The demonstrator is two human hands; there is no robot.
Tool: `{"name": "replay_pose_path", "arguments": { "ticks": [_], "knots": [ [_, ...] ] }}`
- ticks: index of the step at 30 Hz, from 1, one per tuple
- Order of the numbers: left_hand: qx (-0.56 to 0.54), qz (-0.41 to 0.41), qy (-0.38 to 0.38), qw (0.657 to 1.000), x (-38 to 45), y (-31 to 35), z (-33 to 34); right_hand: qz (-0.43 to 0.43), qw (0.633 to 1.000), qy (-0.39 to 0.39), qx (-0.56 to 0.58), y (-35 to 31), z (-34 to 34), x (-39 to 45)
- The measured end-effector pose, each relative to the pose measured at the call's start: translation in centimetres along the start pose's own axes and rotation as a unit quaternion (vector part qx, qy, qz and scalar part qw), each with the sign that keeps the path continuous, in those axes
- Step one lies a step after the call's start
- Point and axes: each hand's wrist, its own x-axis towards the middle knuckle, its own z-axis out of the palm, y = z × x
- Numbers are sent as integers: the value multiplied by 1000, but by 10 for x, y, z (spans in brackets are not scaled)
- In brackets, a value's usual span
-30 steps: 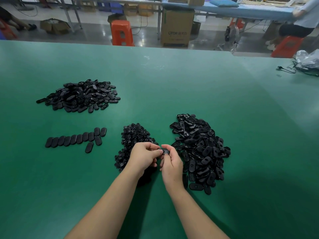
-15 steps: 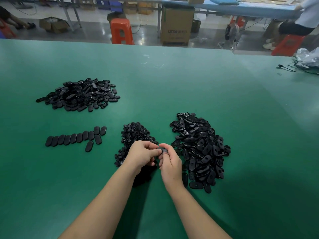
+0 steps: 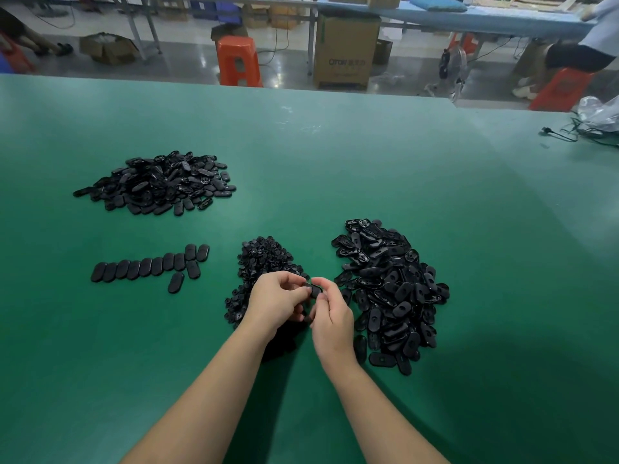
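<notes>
You hold one black oval shell (image 3: 315, 291) between both hands, just above the counter (image 3: 335, 155) and in the gap between the two near piles. Your left hand (image 3: 278, 299) pinches it with thumb and curled fingertips. Your right hand (image 3: 331, 316) pinches its other end the same way. It looks as if you are pressing a small part into the shell, though your fingers hide the joint.

By my reading you are early in the job. A short row of oval pieces (image 3: 147, 266) lies flat to your left, side by side, with a few set loose at its right end. Against that, the pile of oval shells (image 3: 388, 286) just beside your right hand is large, and the pile of small black parts (image 3: 264, 259) behind your left hand is full too. Whether the far-left heap (image 3: 157, 182) is finished work or more stock, I cannot tell.

You have plenty of room. The row sits well apart from your hands, with bare green between, so a sweep left to lay the piece down meets nothing. The shell pile nearly touches your right wrist, so watch for scattering it. The counter's far edge is well away, and a cable (image 3: 562, 133) and a plastic bag (image 3: 599, 115) lie only at the far right.
</notes>
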Motion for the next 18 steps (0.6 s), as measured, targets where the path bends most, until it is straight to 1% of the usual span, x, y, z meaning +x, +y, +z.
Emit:
{"name": "replay_pose_path", "arguments": {
  "ticks": [3,5,7,18],
  "knots": [
    [74,45,39,995,-2,2,-1,-11,1000,7,-24,-2,0,0],
    [131,80,65,986,-4,5,0,-20,999,15,-36,-3,-1,-1],
    [169,97,77,978,-5,8,2,-27,999,19,-41,-4,-1,-1],
    [211,120,52,969,-6,12,1,-19,999,12,-46,-4,-1,-2]
  ]
}}
